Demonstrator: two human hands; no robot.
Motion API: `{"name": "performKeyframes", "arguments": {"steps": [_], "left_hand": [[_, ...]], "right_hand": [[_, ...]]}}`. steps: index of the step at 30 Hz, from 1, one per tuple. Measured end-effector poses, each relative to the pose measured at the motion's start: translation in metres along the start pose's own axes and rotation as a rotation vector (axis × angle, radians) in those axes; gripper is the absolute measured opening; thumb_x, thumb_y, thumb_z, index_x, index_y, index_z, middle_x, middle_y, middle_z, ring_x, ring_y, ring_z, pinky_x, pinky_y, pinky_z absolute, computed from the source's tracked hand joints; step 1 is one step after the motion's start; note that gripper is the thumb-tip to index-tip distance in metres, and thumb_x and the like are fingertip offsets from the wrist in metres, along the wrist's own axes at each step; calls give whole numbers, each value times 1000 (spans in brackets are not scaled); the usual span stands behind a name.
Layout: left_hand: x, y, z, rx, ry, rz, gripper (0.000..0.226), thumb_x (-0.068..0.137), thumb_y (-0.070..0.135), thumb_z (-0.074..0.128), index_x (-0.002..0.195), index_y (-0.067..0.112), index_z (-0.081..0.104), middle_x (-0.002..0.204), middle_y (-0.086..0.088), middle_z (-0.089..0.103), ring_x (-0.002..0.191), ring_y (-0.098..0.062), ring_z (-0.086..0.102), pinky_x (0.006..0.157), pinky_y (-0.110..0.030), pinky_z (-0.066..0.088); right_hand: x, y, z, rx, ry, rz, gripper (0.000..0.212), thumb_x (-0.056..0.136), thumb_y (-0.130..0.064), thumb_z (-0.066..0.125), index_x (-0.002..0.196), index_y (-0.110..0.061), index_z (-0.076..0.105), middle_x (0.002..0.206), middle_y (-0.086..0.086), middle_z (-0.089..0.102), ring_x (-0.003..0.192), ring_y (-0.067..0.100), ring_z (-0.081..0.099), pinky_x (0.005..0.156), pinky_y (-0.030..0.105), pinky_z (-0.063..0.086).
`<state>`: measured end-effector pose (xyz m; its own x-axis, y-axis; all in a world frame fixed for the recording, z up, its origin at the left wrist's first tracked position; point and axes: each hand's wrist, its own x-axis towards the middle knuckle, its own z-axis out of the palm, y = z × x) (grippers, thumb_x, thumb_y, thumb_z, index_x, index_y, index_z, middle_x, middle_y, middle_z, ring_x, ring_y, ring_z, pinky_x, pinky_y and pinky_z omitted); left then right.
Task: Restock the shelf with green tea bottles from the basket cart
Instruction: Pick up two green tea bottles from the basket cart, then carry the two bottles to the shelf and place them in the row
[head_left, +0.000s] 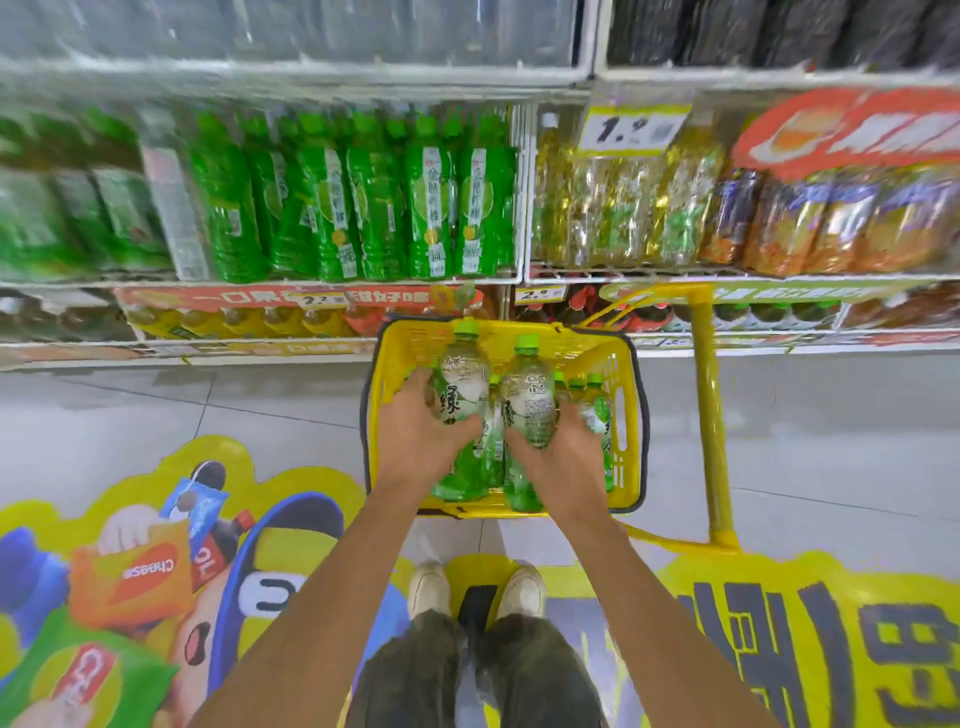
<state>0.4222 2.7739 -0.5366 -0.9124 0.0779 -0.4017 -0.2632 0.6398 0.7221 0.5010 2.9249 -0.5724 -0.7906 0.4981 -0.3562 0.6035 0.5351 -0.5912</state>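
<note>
Left hand (421, 431) is curled round the body of a green tea bottle (461, 382), fingers and thumb wrapped snug, and the right hand (569, 449) has the same grip on a second bottle (531, 402) just beside it. That's one bottle per hand, green caps pointing away from the person. Both bottles sit inside the yellow basket cart (631, 415), the pair standing proud of the load, though whether they clear the rim I cannot tell from this angle. Directly beneath the hands more bottles (467, 478) lie on their sides in the basket, and just past the right hand a few upright ones (592, 400) show their green caps, so there is plenty of stock left. Well beyond and above the hands runs the shelf (260, 285), its bay packed with a row of green bottles (431, 208). The picture is blurred there, and I can't make out an open slot or which bay takes the tea. My read is that this is the pick-up stage of a round: nothing in hand has reached the shelf. These two need lifting out, carrying up and slotting in, and then it's back to the basket for the remainder.
</note>
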Motion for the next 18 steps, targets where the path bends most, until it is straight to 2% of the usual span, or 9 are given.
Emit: {"name": "performKeyframes", "arguments": {"steps": [2, 3, 6, 7, 9, 12, 15, 18], "left_hand": [[-20, 27, -28, -45, -3, -6, 65, 69, 23, 88, 126, 20, 58, 72, 17, 51, 62, 0, 50, 54, -15, 41], [-30, 41, -43, -55, -12, -8, 68, 69, 24, 88, 130, 22, 56, 74, 18, 52, 65, 0, 51, 57, -19, 44], [-60, 74, -78, -151, -25, 35, 70, 66, 24, 89, 127, 29, 54, 82, 8, 65, 72, -14, 65, 62, -31, 56], [-70, 84, -91, -194, -16, 46, 71, 65, 25, 89, 126, 31, 53, 87, 3, 69, 75, -15, 68, 61, -29, 58], [-84, 96, -110, -254, -17, 53, 71, 65, 24, 90, 125, 31, 53, 93, 2, 71, 77, -5, 69, 63, -18, 57], [-106, 112, -138, -327, -16, 66, 78, 62, 32, 89, 131, 29, 53, 99, 3, 72, 87, -6, 70, 74, -22, 59], [-130, 125, -165, -398, 21, 88, 67, 73, 13, 87, 129, 28, 51, 93, 12, 66, 78, 6, 65, 63, -8, 51], [-152, 124, -193, -441, 101, 107, 67, 76, 3, 82, 133, 21, 52, 91, 11, 66, 71, 13, 65, 62, -6, 48]], "right_hand": [[-20, -28, -31, 20, 14, 1, 72, 83, -54, 73, 133, -9, 48, 98, 6, 69, 89, 29, 67, 73, 45, 56], [-29, -43, -47, 30, 15, 1, 71, 82, -56, 72, 132, -10, 50, 100, 5, 69, 92, 29, 66, 75, 45, 55], [-57, -85, -91, 128, 6, -51, 67, 78, -62, 68, 128, -19, 55, 104, -4, 69, 94, 18, 66, 79, 43, 56], [-67, -100, -109, 155, 3, -80, 61, 79, -60, 69, 124, -21, 56, 99, -8, 70, 89, 14, 67, 77, 42, 57], [-78, -117, -130, 169, -31, -114, 53, 82, -55, 72, 122, -23, 57, 94, -13, 70, 85, 8, 67, 76, 37, 57], [-95, -139, -157, 202, -83, -172, 60, 82, -59, 71, 130, -26, 56, 104, -14, 71, 94, 7, 67, 83, 32, 56], [-109, -160, -173, 242, -144, -235, 63, 83, -58, 70, 135, -26, 55, 116, -12, 69, 103, 8, 66, 88, 27, 54], [-123, -186, -177, 229, -195, -339, 75, 79, -70, 66, 137, -24, 54, 117, -10, 69, 106, 10, 65, 93, 35, 54]]}}
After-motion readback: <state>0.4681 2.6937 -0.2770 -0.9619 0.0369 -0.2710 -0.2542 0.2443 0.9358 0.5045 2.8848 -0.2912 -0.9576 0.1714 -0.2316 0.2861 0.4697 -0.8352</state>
